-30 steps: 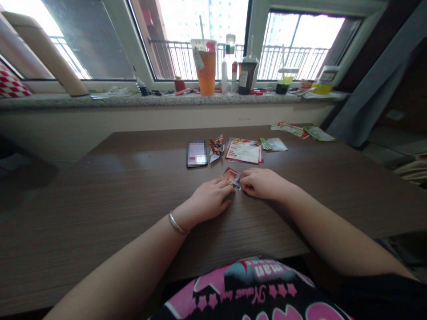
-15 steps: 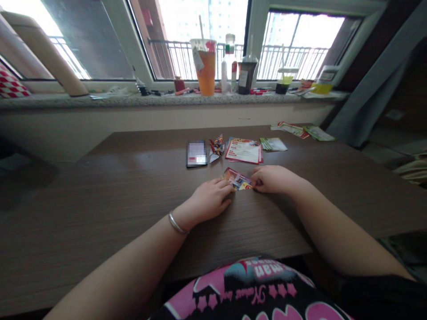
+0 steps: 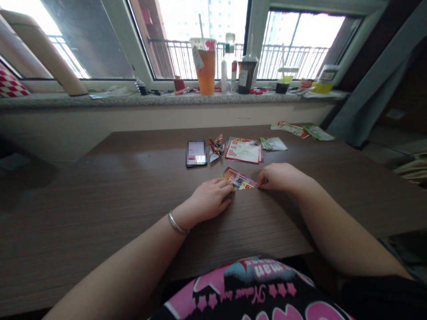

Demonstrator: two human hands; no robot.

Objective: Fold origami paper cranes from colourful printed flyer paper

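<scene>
Plainly, left hand (image 3: 213,198) lies palm-down at near-left edge of printed paper (image 3: 239,178), fingers close together, tips over it. Paper lies on wood-grained table (image 3: 110,200) between both hands: thin, colourful, wedge-shaped, long axis slanting left to right, narrow tip pointing right. Right hand (image 3: 279,176) curled at that tip; pinching or pressing, cannot tell.

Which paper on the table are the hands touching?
The multicoloured paper nearest the person: left hand on its left part, right hand at its right tip. The other papers lie farther back, untouched.
</scene>
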